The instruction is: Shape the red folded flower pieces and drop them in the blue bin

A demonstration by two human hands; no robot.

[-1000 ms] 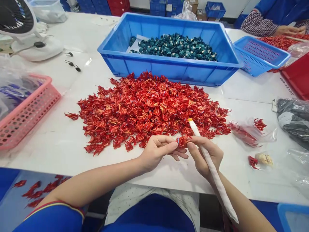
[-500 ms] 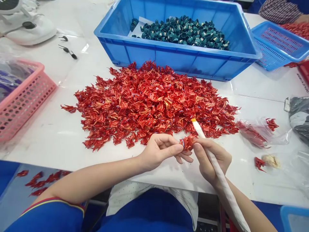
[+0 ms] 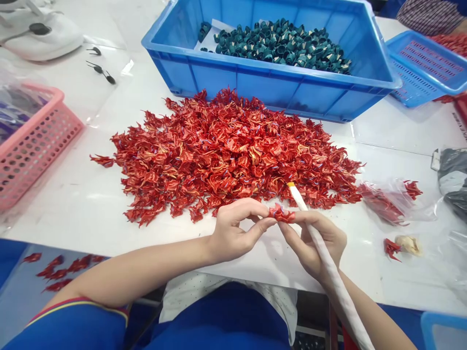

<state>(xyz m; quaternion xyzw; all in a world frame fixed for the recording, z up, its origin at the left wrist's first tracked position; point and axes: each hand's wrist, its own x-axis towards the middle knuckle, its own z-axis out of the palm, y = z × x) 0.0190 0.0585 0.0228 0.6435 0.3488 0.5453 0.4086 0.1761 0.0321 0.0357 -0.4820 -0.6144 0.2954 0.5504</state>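
Note:
A big heap of small red folded foil pieces (image 3: 229, 155) lies on the white table (image 3: 73, 204). In front of it both my hands pinch one red piece (image 3: 280, 213) between them. My left hand (image 3: 237, 231) grips it with thumb and fingers closed. My right hand (image 3: 314, 238) holds the other side and also carries a long white paper-wrapped stick (image 3: 328, 265) whose yellow tip points at the heap.
A blue crate (image 3: 277, 82) of dark green folded pieces (image 3: 280, 46) stands behind the heap. A pink basket (image 3: 32, 141) sits at the left, a blue basket (image 3: 425, 65) at the right. Plastic bags with red pieces (image 3: 386, 199) lie right; another person's sleeve (image 3: 430, 14) shows far right.
The camera tilted down slightly. My left fingers curled tighter around the red piece, which turned between the two hands. The stick stayed in my right hand.

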